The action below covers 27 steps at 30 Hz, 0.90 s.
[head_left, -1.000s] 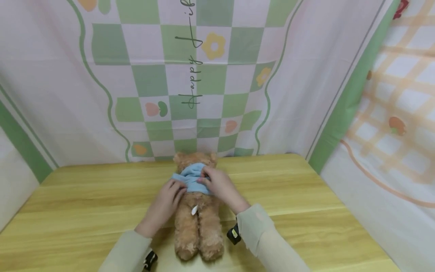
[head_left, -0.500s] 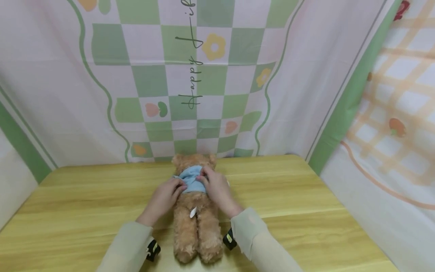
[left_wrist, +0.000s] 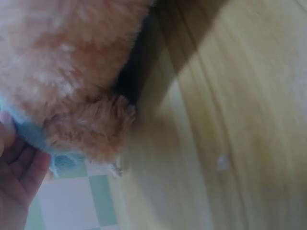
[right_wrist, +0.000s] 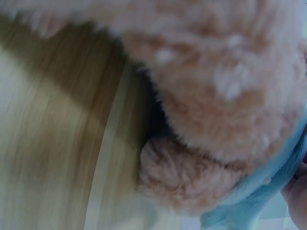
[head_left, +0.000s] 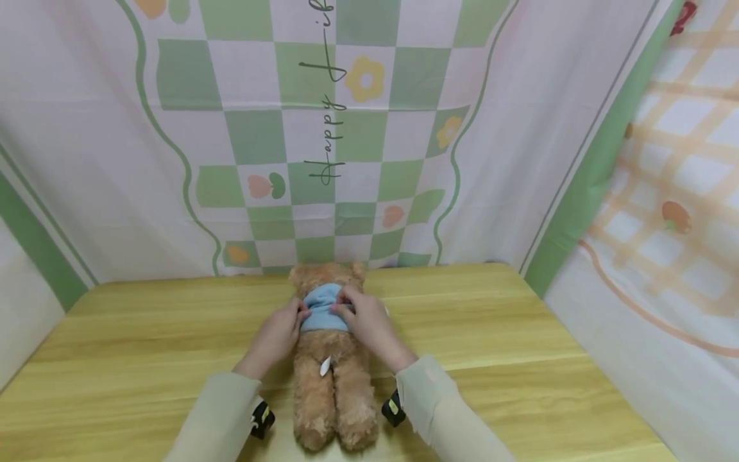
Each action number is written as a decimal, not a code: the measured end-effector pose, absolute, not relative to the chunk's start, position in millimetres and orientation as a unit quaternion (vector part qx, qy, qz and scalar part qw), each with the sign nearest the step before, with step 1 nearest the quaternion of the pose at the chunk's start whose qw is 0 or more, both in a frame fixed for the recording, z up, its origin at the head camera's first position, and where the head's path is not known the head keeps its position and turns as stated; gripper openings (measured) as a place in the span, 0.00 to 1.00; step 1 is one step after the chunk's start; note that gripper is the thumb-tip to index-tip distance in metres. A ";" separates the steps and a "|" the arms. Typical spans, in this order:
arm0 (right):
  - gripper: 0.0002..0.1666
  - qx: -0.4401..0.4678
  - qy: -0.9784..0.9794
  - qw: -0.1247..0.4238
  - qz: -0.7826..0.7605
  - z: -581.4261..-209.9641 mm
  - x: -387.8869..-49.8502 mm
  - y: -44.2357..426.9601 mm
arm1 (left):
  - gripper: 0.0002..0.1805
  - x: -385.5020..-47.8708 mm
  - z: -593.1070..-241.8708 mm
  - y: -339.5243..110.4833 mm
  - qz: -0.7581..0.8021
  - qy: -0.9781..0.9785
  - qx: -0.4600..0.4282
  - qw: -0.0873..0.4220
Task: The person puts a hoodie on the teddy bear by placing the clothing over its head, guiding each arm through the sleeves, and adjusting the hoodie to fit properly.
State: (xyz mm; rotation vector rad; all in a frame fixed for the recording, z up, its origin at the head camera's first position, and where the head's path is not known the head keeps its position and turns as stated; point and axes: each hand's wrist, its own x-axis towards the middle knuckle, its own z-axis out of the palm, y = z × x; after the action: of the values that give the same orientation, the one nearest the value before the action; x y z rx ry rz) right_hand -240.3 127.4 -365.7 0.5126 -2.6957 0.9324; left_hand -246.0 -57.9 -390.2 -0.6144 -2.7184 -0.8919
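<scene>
A brown teddy bear (head_left: 335,398) lies on the table in the head view, legs toward me, with its back apparently up. Round its upper body is a small light blue shirt (head_left: 324,321), creased across the middle. My left hand (head_left: 276,335) pinches the shirt's left side; in the left wrist view the thumb and fingers of that hand (left_wrist: 21,175) meet at the blue cloth (left_wrist: 31,133). On the other side, my right hand (head_left: 371,326) pinches the shirt near its right side. Only part of that hand (right_wrist: 298,196) shows in the right wrist view, against blue cloth (right_wrist: 261,184).
The wood-grain table (head_left: 491,333) spreads out on both sides of the bear. A green-and-white checked curtain (head_left: 312,135) hangs behind its far edge. A small white tag (head_left: 326,366) sticks out between the bear's legs.
My left hand has shifted slightly left, and the shirt's left corner no longer juts out past it. The bear has slid a little toward me. The right hand keeps its pinch.
</scene>
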 end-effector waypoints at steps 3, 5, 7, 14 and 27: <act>0.06 0.188 -0.909 0.105 0.357 -365.9 -236.3 132.4 | 0.05 -245.8 -393.8 -56.7 -0.311 -0.923 -0.190 0.120; 0.08 0.199 -0.900 0.101 0.375 -365.8 -232.4 139.1 | 0.04 -244.9 -395.8 -57.0 -0.329 -0.916 -0.185 0.139; 0.09 0.217 -0.894 0.122 0.372 -365.9 -227.8 147.0 | 0.03 -243.1 -397.4 -57.9 -0.340 -0.907 -0.187 0.165; 0.09 0.278 -0.900 0.178 0.285 -369.8 -216.7 163.7 | 0.09 -223.5 -399.9 -65.4 -0.308 -0.873 -0.267 0.267; 0.11 0.279 -0.919 0.081 0.267 -372.5 -211.7 162.2 | 0.33 -207.0 -402.9 -43.4 -0.239 -0.933 -0.193 0.188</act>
State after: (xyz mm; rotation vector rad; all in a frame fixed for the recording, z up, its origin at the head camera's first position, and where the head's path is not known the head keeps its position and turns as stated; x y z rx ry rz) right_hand -211.7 162.2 -372.5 0.8354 -2.7468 0.7990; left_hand -207.0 -43.4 -402.9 -0.5417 -2.6253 -0.6737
